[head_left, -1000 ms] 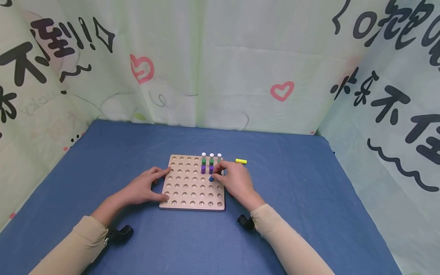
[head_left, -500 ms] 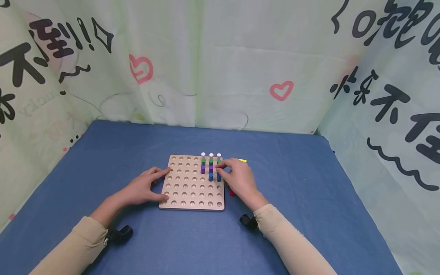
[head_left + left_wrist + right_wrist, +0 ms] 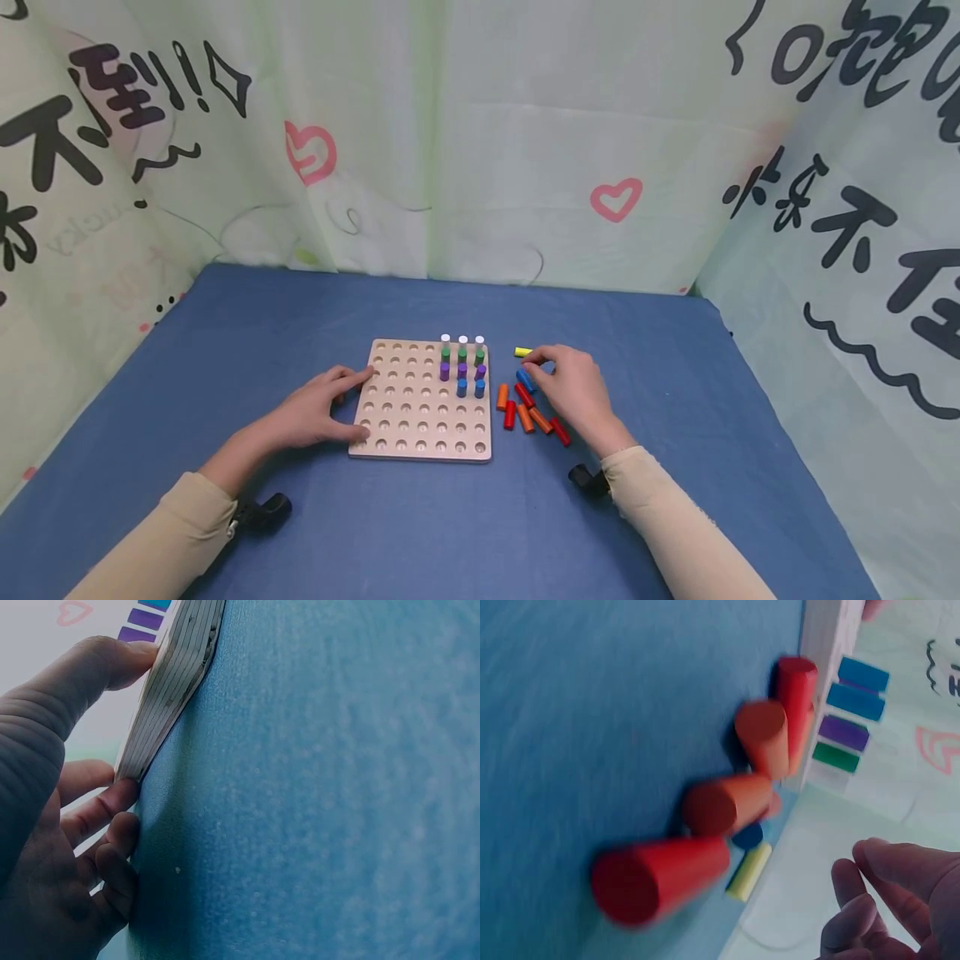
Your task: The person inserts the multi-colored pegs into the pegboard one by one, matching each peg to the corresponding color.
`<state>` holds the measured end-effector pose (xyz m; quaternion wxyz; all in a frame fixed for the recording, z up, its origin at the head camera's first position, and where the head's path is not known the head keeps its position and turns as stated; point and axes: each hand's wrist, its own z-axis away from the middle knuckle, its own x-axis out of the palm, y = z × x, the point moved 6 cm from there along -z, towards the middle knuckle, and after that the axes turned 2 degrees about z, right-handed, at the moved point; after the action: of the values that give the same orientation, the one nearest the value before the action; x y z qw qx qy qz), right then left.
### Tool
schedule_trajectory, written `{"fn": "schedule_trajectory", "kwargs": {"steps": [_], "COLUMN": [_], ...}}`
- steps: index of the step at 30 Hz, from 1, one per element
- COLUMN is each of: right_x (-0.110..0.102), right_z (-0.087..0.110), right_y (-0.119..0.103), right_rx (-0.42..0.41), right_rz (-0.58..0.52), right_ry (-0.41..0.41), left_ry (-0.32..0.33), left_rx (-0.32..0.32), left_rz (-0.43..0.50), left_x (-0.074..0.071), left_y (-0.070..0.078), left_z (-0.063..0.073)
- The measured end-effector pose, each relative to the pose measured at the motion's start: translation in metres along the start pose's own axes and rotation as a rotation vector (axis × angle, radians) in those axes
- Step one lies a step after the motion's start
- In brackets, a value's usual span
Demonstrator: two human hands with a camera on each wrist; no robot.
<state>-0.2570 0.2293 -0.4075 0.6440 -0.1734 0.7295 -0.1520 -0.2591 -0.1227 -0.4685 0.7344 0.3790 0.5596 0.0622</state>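
- Right hand (image 3: 572, 387), the nearer one, hovers beside loose pegs (image 3: 510, 415), fingers loosely bent, thumb and forefinger tips close together, apparently holding nothing.
- Just nearside of those tips, a blue peg (image 3: 527, 382) lies on the cloth (image 3: 420, 525), slanting from far left to near right.
- Left hand (image 3: 311, 412), well apart, touches the pegboard (image 3: 412, 457) along its left edge.

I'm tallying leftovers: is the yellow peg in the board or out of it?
Out: the yellow peg lies on its side on the blue cloth, apart from the board.
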Motion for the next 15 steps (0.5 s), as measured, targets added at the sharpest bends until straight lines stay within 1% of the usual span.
{"fn": "schedule_trajectory", "kwargs": {"steps": [4,7,10,15], "right_x": [-0.005,-0.002,0.006,0.021], "right_z": [-0.002,-0.003,-0.006,-0.007], "right_y": [0.007,0.010,0.011,0.009], "right_rx": [0.031,0.056,0.062,0.034], "right_rz": [0.006,0.012,0.046,0.105], "right_ry": [-0.021,-0.049,-0.105,-0.226], "left_ry": [0.000,0.000,-0.001,-0.003], "left_rx": [0.004,0.009,0.008,-0.002], "left_rz": [0.001,0.000,-0.003,-0.009], "left_x": [-0.001,-0.001,0.000,0.000], "left_y": [0.001,0.001,0.001,0.001], "left_z": [-0.001,-0.002,-0.002,-0.001]}}
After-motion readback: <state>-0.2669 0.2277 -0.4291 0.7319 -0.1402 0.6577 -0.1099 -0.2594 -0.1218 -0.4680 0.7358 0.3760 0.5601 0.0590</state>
